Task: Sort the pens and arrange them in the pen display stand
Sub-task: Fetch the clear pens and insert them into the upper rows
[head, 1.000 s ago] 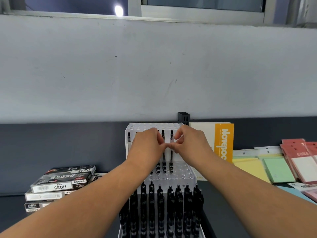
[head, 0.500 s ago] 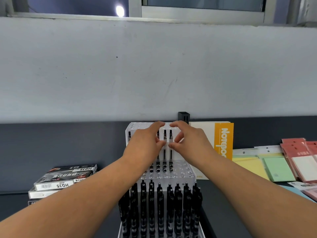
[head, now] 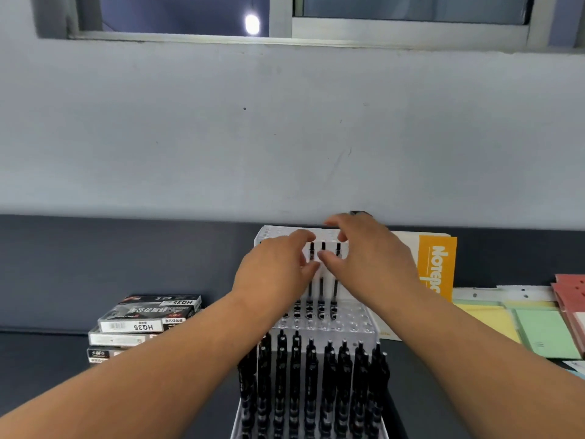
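Black pens (head: 321, 289), probably light and slick, are waiting at the stand's (head: 348, 327) back; your left hand (head: 272, 274) and right hand (head: 370, 258) are hovering half-open, so pinch the caps.

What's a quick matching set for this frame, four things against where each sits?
Things
1. boxes
2. orange notebook
3. green pad
4. black pens

Places
A. lying flat, right of the notebook
B. standing in the front rows of the stand
C. stacked left of the stand
D. upright against the wall, right of the stand

Pairs: 1-C, 2-D, 3-A, 4-B
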`<state>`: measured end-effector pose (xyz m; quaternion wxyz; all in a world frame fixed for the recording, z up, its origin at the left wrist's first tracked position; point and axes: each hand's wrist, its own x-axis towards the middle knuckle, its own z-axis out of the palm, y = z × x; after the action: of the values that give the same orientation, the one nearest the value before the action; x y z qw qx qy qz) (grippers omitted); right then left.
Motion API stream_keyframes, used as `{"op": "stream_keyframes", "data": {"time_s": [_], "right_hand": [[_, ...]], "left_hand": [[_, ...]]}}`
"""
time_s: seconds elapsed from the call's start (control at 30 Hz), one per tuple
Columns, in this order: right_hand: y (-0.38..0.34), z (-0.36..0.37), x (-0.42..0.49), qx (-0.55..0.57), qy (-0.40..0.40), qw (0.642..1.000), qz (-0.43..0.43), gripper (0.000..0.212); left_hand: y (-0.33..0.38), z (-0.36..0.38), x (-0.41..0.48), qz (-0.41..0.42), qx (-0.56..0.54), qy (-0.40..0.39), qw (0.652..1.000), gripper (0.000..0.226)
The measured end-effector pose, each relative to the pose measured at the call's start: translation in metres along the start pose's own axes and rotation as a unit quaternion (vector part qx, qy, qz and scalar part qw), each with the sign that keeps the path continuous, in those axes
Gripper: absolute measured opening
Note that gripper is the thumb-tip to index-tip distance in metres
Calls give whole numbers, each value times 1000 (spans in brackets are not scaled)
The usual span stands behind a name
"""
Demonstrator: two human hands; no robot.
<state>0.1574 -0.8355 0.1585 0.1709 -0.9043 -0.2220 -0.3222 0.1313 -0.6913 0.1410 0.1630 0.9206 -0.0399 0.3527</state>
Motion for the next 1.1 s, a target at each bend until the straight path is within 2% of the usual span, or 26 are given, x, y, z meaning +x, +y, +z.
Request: {"op": "stream_keyframes", "data": {"time_s": [0.07, 0.13, 0.3, 0.53, 0.83, 1.1], "right_hand": [[-16, -5, 0, -8, 0, 999, -33, 46], [-36, -1, 2, -18, -21, 997, -72, 51], [-98, 23, -5, -23, -85, 988, -127, 70], [-233, 57, -34, 8, -129, 974, -186, 75], [-472, 117, -91, 111, -162, 951, -240, 72], [-622, 173, -120, 145, -223, 925, -273, 69]], "left_hand": [[-12, -15, -8, 2, 66, 35, 997, 42], [-34, -30, -19, -3, 134, 47, 990, 53], [-90, -71, -61, -101, 263, -8, 960, 76], [-180, -159, -143, -212, 288, -16, 934, 80], [-335, -302, -274, -286, 306, -25, 908, 80], [-445, -376, -353, -341, 315, -37, 885, 78]]}}
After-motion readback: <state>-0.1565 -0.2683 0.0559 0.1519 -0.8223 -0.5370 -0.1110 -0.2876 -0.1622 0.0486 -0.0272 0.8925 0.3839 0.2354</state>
